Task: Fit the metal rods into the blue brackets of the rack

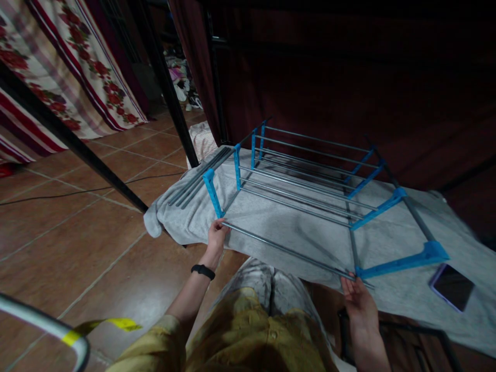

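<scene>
A rack of grey metal rods (294, 205) and blue plastic brackets (375, 213) rests on a grey cloth (189, 225). Along its near side runs a single metal rod (279, 246). My left hand (217, 235) pinches the left end of this rod, just below a blue bracket (214, 194). Near the rod's right end, my right hand (358, 297) has its fingers closed against it, beside the foot of another blue bracket (406, 262). Several loose metal rods (199, 178) lie side by side on the cloth, left of the rack.
A phone (452, 287) lies on the cloth at the right. Dark metal posts (166, 77) stand at the left and back. A dark cable (96, 187) crosses the tiled floor. At the lower left is a white tube (39, 318) with yellow tape.
</scene>
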Motion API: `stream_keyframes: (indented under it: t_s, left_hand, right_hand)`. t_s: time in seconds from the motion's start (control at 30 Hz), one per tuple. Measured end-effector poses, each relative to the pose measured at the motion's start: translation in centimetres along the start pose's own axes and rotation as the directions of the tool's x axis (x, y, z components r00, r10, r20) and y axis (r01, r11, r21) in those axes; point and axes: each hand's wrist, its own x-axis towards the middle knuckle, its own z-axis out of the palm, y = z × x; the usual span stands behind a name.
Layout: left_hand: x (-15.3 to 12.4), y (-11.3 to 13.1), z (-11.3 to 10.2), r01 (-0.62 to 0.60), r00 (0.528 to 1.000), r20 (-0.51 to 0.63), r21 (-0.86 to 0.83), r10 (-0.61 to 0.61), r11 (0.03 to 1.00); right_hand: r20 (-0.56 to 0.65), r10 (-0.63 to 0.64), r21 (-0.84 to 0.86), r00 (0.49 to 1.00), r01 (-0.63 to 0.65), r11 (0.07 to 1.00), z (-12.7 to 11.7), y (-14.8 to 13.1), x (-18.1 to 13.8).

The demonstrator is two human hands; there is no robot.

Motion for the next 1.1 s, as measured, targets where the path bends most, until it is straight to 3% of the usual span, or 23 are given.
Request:
stream_keyframes:
  t_s: [0.2,0.47,0.6,1.1]
  left_hand:
    - [-0.2,0.8,-0.2,0.183,0.983,0.037,-0.209,-0.180,0.960]
    - [0.1,1.6,-0.2,0.346,0.938,0.090,-0.289,-0.335,0.892]
    - [0.1,1.8,-0.2,0.393,0.919,0.102,-0.301,-0.380,0.869]
    - [0.1,2.2,0.0,0.448,0.892,0.101,-0.323,-0.440,0.834]
  right_hand:
    - [-0.016,-0.039,-0.030,0.999,0.039,0.999,-0.1,0.4,0.3]
    - [0.000,-0.076,-0.070,0.997,0.076,0.995,-0.1,0.4,0.0]
    - [0.043,-0.074,-0.052,0.996,0.076,0.996,-0.2,0.4,-0.2]
    - [0.010,-0.056,-0.066,0.998,0.057,0.996,0.4,0.0,-1.0]
